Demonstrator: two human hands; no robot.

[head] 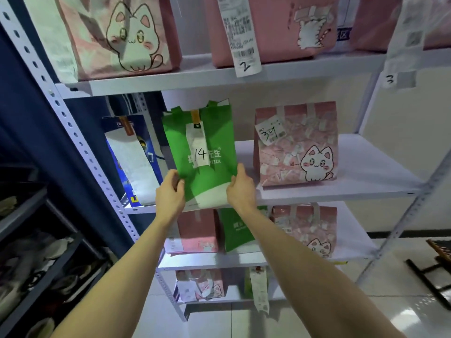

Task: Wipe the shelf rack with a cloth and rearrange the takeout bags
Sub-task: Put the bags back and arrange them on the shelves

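White shelf rack point(366, 167) fills the view. Left hand point(170, 191) and right hand point(240, 189), fingers curled, pinch the lower sides of the green pizza bag point(207, 181), tilted at the middle shelf's front edge. Released so, it could tip forward or lean on the blue bag point(133, 162).

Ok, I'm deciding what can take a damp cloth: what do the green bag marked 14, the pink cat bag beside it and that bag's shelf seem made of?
Green bag: likely non-woven fabric, matte, soft loop handles. Pink cat bag: probably paper, perhaps coated; crisp folded top, faint sheen. Shelf: smooth white board, painted metal or laminate, cannot tell; perforated upright looks like steel.
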